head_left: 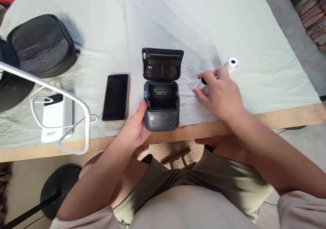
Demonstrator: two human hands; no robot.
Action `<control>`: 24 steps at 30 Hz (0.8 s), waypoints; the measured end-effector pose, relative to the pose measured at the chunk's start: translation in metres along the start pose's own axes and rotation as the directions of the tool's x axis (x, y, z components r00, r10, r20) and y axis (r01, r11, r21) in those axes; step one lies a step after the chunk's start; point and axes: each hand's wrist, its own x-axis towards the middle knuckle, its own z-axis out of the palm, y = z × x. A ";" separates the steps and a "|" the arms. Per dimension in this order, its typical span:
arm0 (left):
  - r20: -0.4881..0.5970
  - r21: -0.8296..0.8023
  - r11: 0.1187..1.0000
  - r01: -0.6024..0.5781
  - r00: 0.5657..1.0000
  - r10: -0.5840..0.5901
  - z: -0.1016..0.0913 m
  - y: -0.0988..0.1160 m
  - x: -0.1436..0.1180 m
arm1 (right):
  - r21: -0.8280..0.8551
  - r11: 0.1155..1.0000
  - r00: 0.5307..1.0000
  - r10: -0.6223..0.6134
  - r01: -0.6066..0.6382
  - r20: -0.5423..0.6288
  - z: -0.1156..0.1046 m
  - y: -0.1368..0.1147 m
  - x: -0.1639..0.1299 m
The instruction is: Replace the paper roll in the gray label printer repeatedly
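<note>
My left hand (pixel 136 123) grips a small dark grey label printer (pixel 161 118) by its left side, thumb along the edge and the other fingers mostly hidden. The printer's lid (pixel 163 64) stands open, tipped back, and its paper bay (pixel 163 95) shows nothing inside but a small printed sticker. To the right, my right hand (pixel 220 90) is closed over white roll paper lying on the cloth. One paper roll (pixel 232 63) shows its round end and dark core beyond the fingers. More white with a dark spot shows by the thumb; whether it is a second roll, I cannot tell.
A phone (pixel 115 97) lies left of the printer. Farther left are a white power bank (pixel 53 120) with a cable, a white bent tube (pixel 88 120) crossing above it, and an open black case (pixel 42 45). A pale cloth (pixel 163 15) covers the table, whose wooden edge (pixel 287 115) is nearest me.
</note>
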 end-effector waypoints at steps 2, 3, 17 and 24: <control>-0.005 0.001 1.000 -0.001 1.000 0.001 -0.001 0.000 0.000 | 0.050 0.999 1.000 -0.011 0.011 0.001 0.008 0.004 0.003; -0.006 -0.003 1.000 -0.001 1.000 0.001 -0.001 0.000 0.000 | 0.100 0.995 1.000 -0.023 0.024 -0.006 0.010 0.007 0.005; 0.046 -0.096 0.995 0.002 0.999 0.002 -0.001 -0.006 0.002 | 0.423 0.750 0.857 -0.387 0.508 -0.341 -0.031 -0.059 0.001; 0.093 -0.070 0.995 -0.065 0.993 0.072 -0.001 -0.008 -0.001 | 0.138 0.824 0.825 -0.507 0.549 -0.251 -0.013 -0.066 0.004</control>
